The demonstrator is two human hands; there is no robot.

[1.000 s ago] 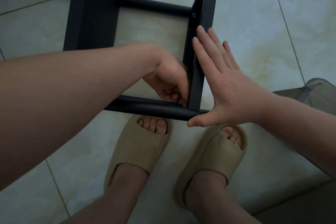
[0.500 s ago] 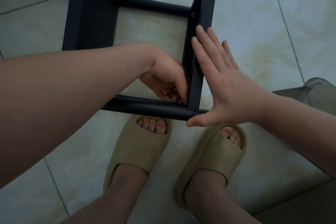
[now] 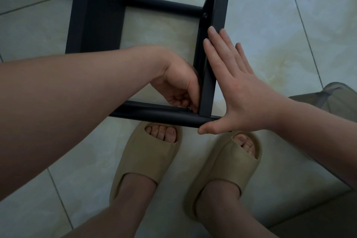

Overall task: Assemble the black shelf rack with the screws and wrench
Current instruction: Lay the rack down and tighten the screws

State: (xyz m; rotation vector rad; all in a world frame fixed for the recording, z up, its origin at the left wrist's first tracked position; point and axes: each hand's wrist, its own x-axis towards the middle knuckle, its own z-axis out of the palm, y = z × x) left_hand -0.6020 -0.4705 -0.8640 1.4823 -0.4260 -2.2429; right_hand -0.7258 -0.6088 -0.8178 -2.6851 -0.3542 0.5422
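Note:
The black shelf rack (image 3: 96, 15) lies on the tiled floor, its near round tube (image 3: 154, 114) just ahead of my feet. A flat black upright bar (image 3: 216, 25) meets that tube at a corner joint. My left hand (image 3: 177, 87) reaches inside the frame to that joint, its fingers curled round a small silvery metal piece (image 3: 190, 108), a screw or the wrench; most of it is hidden. My right hand (image 3: 237, 91) lies flat against the outer face of the upright bar, fingers straight, thumb under the end of the tube.
My two feet in tan slides (image 3: 148, 158) stand right behind the near tube. A second crossbar (image 3: 164, 6) with a bolt head (image 3: 205, 14) runs farther back. A grey-green fabric thing (image 3: 336, 96) sits at the right edge. Pale floor tiles surround the rack.
My left hand has shifted slightly at the corner joint, its fingers working at the small metal piece. My right hand and the rack stay where they were.

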